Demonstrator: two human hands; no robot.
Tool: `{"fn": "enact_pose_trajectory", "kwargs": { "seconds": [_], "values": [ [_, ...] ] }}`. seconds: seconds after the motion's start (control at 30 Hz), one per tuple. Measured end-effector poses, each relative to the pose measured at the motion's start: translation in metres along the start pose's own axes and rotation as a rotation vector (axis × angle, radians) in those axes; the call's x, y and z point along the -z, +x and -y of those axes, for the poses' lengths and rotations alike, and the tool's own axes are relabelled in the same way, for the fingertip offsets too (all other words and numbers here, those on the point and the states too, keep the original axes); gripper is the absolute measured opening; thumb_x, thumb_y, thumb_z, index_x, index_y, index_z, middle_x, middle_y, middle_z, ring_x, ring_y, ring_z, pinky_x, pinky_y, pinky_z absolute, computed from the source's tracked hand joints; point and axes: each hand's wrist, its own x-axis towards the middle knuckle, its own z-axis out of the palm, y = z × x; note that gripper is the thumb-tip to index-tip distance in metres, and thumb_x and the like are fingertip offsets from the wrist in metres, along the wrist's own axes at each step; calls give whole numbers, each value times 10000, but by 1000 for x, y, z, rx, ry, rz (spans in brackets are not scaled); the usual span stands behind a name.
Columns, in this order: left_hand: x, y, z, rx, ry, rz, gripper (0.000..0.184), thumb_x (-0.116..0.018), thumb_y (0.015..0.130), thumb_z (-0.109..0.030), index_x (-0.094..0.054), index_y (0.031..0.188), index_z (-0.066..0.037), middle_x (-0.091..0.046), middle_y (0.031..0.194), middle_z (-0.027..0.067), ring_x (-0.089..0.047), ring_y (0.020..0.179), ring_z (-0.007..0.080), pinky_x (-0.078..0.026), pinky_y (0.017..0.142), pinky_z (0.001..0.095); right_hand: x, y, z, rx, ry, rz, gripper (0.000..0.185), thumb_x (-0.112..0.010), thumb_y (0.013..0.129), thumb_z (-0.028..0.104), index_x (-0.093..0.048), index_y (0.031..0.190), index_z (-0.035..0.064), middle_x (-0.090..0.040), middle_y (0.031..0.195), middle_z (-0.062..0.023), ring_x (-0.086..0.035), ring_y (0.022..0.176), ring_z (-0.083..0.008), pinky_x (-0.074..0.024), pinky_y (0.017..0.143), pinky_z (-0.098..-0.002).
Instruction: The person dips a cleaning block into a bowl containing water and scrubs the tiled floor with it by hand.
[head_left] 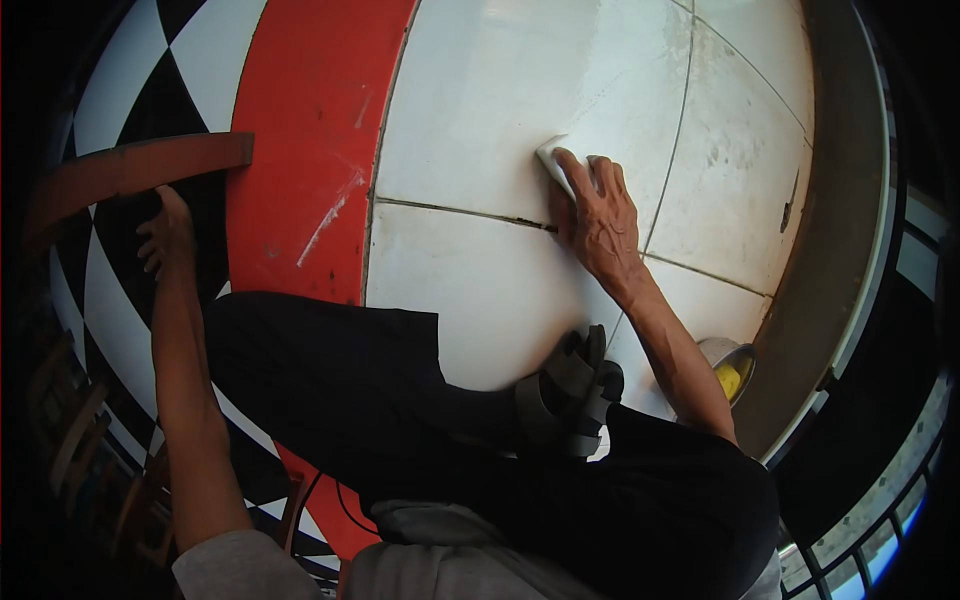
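My right hand (600,215) is closed around a small white pad (549,150), pressed down on the white floor tiles (470,110). Fingers and thumb hide most of the pad, so I cannot tell whether it is a sponge or a folded cloth. Just below the hand, a dark grout line runs between two tiles. Off to the left, my left hand (168,235) is empty with its fingers apart. It is right beneath a reddish-brown wooden bar (150,160); whether it touches the bar is unclear.
A red strip (310,130) borders the tiles, with black-and-white chequered floor (205,60) beyond it. A small container (742,358) holding something yellow (728,380) stands by my right forearm. Dark sandals (570,395) are between my bent legs. A raised ledge (835,230) runs along the right.
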Motion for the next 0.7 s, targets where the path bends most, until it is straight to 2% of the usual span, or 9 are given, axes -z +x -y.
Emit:
{"fn": "enact_pose_trajectory", "kwargs": {
  "seconds": [0.07,0.17,0.27,0.3,0.43,0.5,0.53,0.63,0.7],
  "values": [
    [1,-5,0,-6,-14,-6,1186,-381,796,-870,-84,1599,-49,25,1629,316,52,1488,540,-19,1163,685,4,11,-18,-40,8,5,535,-678,846,67,-513,1342,181,-550,977,-153,-575,918,-309,-534,773,-438],
    [0,-7,-3,-10,-26,8,1180,-383,801,-863,-84,1599,-47,24,1629,317,52,1489,539,-13,1164,683,11,73,-96,-95,-132,-221,431,-644,894,134,-521,1306,105,-574,867,-156,-593,843,-316,-495,729,-417],
    [0,-7,-4,1,-30,18,1173,-386,806,-856,-84,1598,-45,22,1629,317,51,1490,537,-8,1165,681,8,98,-134,-184,-181,-321,426,-627,925,176,-514,1329,100,-620,909,-173,-627,834,-315,-513,748,-432],
    [0,-6,-5,4,-35,21,1171,-387,808,-854,-84,1598,-44,22,1629,317,51,1490,537,-6,1166,681,6,94,-124,-206,-150,-328,423,-635,902,142,-519,1306,101,-586,859,-163,-594,824,-324,-491,750,-434],
    [7,-9,-5,5,-24,23,1163,-391,814,-845,-84,1598,-42,21,1629,318,50,1491,535,1,1167,678,0,19,-4,-26,39,13,479,-664,890,137,-512,1343,154,-550,981,-166,-586,919,-328,-517,785,-430],
    [7,-13,-9,0,-34,30,1159,-393,817,-840,-84,1597,-41,20,1629,318,50,1492,534,5,1168,677,-5,1,19,145,19,76,491,-672,885,132,-515,1345,201,-527,1017,-155,-570,942,-311,-531,791,-423],
    [7,-14,-11,-4,-39,32,1157,-394,819,-838,-84,1597,-40,19,1629,318,50,1492,533,6,1168,676,-1,10,12,78,102,91,483,-664,890,120,-520,1338,228,-532,1013,-146,-571,931,-303,-538,785,-421],
    [5,-6,-7,0,-51,45,1172,-419,809,-837,-80,1598,-39,31,1631,313,59,1488,539,-22,1165,683,6,74,-69,7,-102,-128,449,-647,897,144,-517,1326,141,-582,923,-170,-598,890,-338,-510,745,-435],
    [5,-8,-7,9,-50,51,1190,-443,798,-840,-76,1598,-38,43,1632,309,69,1483,546,-51,1161,691,8,114,-136,-70,-239,-300,440,-617,946,219,-510,1358,107,-659,971,-208,-663,874,-342,-536,775,-448]
  ]
}}
